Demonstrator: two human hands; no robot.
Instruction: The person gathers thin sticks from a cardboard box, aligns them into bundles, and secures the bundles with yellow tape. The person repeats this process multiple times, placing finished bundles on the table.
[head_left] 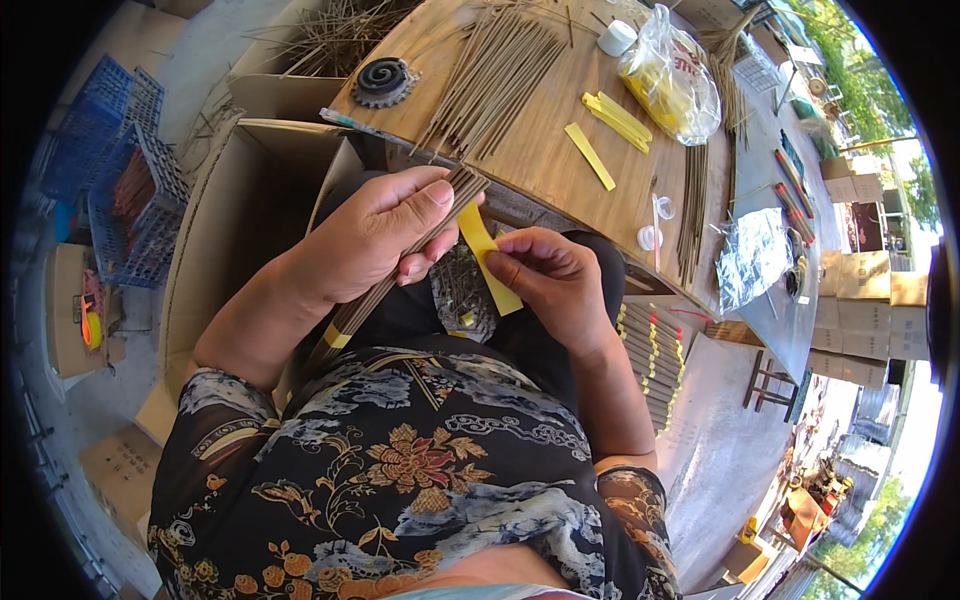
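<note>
My left hand (385, 225) is wrapped round a bundle of thin brown incense sticks (372, 308), held at a slant over my lap. A yellow band (338, 338) circles the bundle near its lower end. My right hand (553, 282) pinches a yellow paper strip (497, 282) between thumb and fingers. The strip's upper end meets the bundle beside my left fingers, and its lower end hangs loose. On the table ahead lie a spread of loose sticks (500, 75), a single yellow strip (590, 157) and a small pile of more strips (616, 122).
The wooden table (560, 190) also bears a dark coil (384, 80), a white cap (617, 38) and a plastic bag with yellow contents (680, 85). An open cardboard box (225, 220) stands at my left, near blue crates (140, 210). Banded bundles (650, 360) lie at lower right.
</note>
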